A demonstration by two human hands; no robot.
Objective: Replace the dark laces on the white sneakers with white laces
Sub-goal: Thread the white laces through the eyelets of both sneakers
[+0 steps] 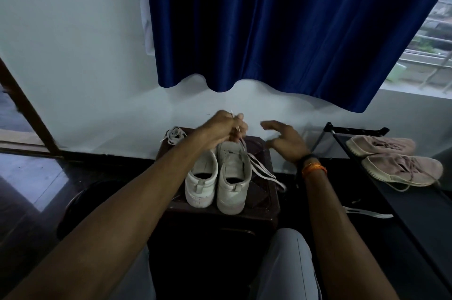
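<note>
Two white sneakers (217, 177) sit heels toward the person on a dark stool (261, 204). Left hand (225, 129) pinches a white lace (259, 167) above the right shoe's toe; right hand (285, 140) hovers just beside, fingers loose, holding nothing.

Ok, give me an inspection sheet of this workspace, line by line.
Surface: dark stool carrying both sneakers.
Job's things: left sneaker unlaced as far as seen; right sneaker with white lace trailing right; spare lace bundle at the stool's far left corner.
Clutter: loose lace on the floor.
Grippers: left hand pinches the lace ends; right hand open, holding nothing.
Cables: nothing seen.
Surroundings: pink sneakers on a black rack; blue curtain; window at right.
</note>
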